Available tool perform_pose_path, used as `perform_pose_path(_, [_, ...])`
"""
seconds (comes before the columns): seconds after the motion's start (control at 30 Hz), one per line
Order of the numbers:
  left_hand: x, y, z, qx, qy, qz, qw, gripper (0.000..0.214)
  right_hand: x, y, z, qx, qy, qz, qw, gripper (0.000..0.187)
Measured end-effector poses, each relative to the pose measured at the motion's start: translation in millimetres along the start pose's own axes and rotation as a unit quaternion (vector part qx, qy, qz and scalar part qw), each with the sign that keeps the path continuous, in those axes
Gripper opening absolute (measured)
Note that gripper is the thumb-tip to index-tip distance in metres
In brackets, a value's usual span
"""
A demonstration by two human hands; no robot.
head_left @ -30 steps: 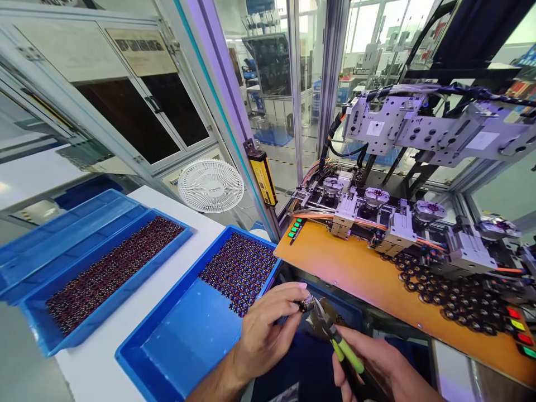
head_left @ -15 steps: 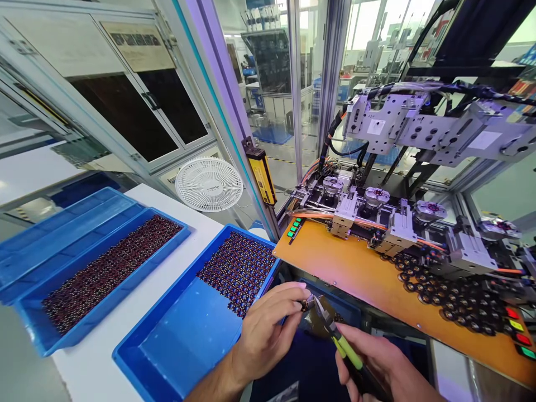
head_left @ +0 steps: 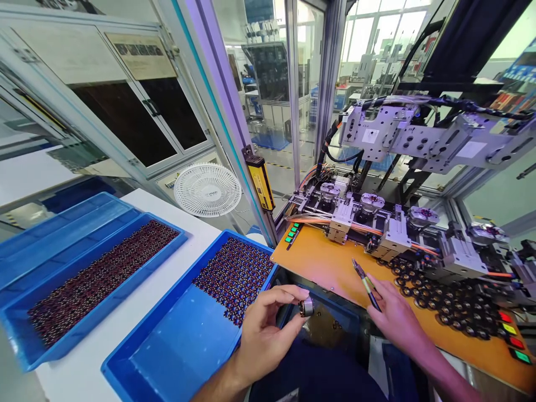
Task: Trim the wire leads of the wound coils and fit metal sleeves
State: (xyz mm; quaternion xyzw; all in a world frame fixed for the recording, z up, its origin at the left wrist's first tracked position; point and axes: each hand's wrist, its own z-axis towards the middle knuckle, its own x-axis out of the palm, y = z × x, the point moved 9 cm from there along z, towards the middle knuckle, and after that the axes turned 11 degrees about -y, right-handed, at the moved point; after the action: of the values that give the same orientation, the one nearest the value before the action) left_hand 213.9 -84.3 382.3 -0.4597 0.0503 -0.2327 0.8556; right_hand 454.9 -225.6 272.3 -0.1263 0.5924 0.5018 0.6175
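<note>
My left hand (head_left: 268, 329) pinches a small round metal part (head_left: 308, 306) between thumb and fingertips. The part has a silvery side wall and a dark end; its inside does not show. To the right, my right hand (head_left: 396, 315) holds a pair of pliers (head_left: 367, 286) with green and black handles. Their jaws point up and left over the orange work plate (head_left: 312, 251), apart from the metal part. Whether the pliers rest on the plate I cannot tell. Left of my left hand, a blue tray (head_left: 167, 340) holds many small dark parts (head_left: 237, 276) packed in rows.
A row of machine fixtures (head_left: 343, 215) stands along the plate's back edge. Black ring-shaped parts (head_left: 452, 312) crowd its right side, near coloured buttons (head_left: 513, 338). Another blue tray (head_left: 79, 329) of parts lies further left. A white fan (head_left: 208, 190) stands behind the white table (head_left: 196, 237).
The pliers, formerly at the metal part, have moved away right and up over the orange plate with my right hand. My left hand keeps the part, now turned to show its silvery side.
</note>
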Motion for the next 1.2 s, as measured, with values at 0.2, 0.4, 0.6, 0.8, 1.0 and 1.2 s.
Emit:
perform_pose_path(0.2, [8.4, 3, 0, -0.048, -0.004, -0.060, 0.997, 0.039, 44, -50, 7, -0.009, -0.071, -0.081, 0.994, 0.047])
perform_pose_path(0.4, [11.8, -2, -1, -0.024, 0.007, -0.047, 0.999, 0.036, 48, -52, 13, -0.037, -0.123, -0.083, 0.988, 0.036])
perform_pose_path(0.6, [16.2, -9, -3, 0.004, 0.043, -0.041, 0.998, 0.042, -10, 12, 14, -0.147, -0.156, 0.021, 0.976, 0.032])
perform_pose_path(0.8, [27.5, -12, -7, 0.001, 0.088, -0.061, 0.994, 0.050, -102, 136, -7, -0.331, -0.127, 0.205, 0.913, 0.016])
perform_pose_path(1.0, [29.8, -18, -10, 0.009, 0.117, -0.077, 0.990, 0.053, -103, 167, -8, -0.377, -0.103, 0.277, 0.878, 0.013])
perform_pose_path(1.2, [28.2, -18, -12, 0.010, 0.127, -0.068, 0.989, 0.053, -105, 179, -14, -0.413, -0.109, 0.300, 0.853, 0.012])
